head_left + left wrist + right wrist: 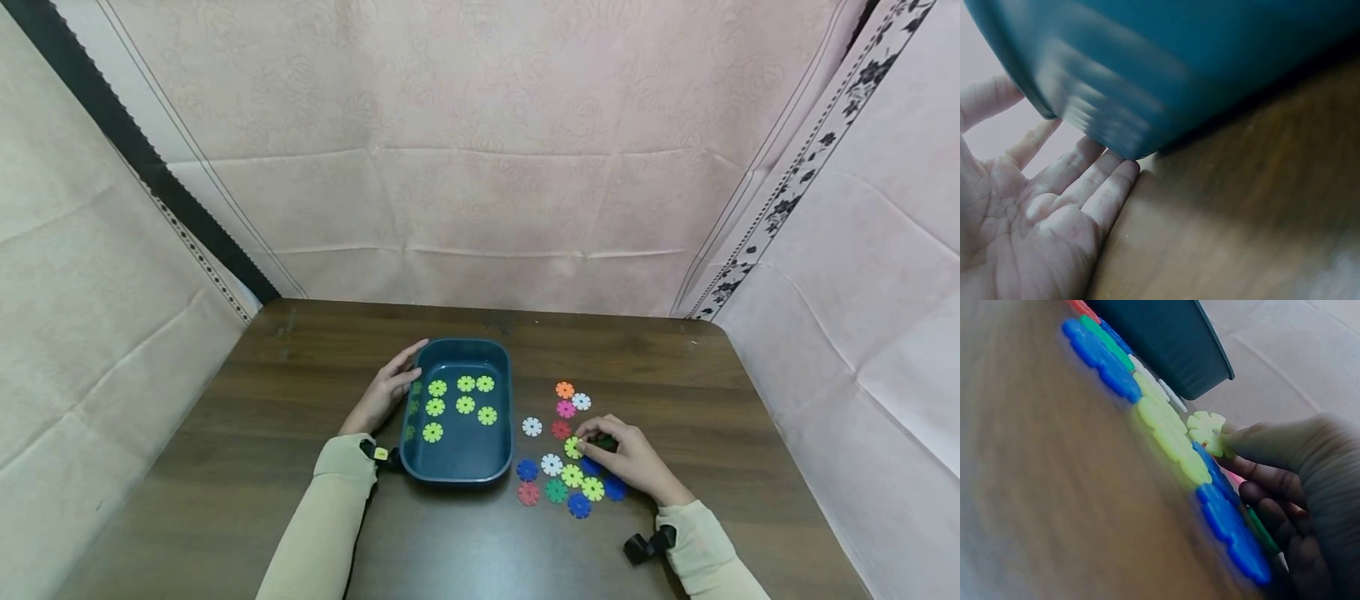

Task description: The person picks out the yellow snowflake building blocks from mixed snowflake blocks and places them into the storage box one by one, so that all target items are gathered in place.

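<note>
A dark teal tray stands on the wooden table and holds several yellow-green snowflake discs. My left hand rests open against the tray's left wall, fingers straight along it; in the left wrist view the left hand touches the tray. To the tray's right lies a scatter of coloured discs. My right hand pinches a yellow-green disc at the scatter's edge. In the right wrist view that disc is lifted off the table by the right hand.
Red, blue, white, pink, orange and green discs lie between the tray and my right hand. Cloth walls enclose the table at the back and on both sides. Black wrist camera mounts sit at both cuffs.
</note>
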Available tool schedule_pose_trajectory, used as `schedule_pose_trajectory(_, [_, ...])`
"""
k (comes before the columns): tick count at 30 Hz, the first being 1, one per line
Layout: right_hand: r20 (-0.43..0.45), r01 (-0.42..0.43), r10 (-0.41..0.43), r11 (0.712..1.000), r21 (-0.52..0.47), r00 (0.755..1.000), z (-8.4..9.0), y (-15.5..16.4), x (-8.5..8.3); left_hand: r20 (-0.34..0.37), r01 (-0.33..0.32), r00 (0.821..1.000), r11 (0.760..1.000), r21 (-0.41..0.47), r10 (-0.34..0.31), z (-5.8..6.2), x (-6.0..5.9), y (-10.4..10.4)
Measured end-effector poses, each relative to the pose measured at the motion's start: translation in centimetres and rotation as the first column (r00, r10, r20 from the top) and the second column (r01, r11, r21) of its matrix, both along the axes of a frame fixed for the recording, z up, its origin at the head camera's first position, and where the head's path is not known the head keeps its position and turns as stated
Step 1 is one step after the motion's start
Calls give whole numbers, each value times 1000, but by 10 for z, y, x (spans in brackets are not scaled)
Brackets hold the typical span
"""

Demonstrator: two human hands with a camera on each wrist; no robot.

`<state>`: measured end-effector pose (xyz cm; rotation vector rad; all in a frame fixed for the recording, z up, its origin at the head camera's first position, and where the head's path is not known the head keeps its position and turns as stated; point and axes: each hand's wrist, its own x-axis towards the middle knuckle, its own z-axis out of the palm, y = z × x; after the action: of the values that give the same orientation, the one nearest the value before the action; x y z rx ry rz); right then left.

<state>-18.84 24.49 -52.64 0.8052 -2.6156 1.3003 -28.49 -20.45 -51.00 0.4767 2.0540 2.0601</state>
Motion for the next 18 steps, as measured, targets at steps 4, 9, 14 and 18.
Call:
schedule_pose_trajectory(4, [-11, 5, -5, 1000, -19, 1000, 5, -3, 1, -9, 8, 1000, 1000, 12, -8, -1, -1, 1])
schedule_pose_trajectory(9, [-59, -19, 17, 999, -49, 998, 13, -7, -2, -2, 5, 1000, 1000, 11, -5, -4, -1, 1])
schedule_pose_trajectory(14, [-65, -41, 39, 998, -42, 997, 29, -15, -8, -4, -1, 1000, 1000, 20, 1, -3, -1, 1])
schedule_pose_trajectory(18, [-54, -83, 81, 996, -45, 995, 42, -27, -15, 3, 0, 1000, 1000, 23, 0, 0, 1, 1])
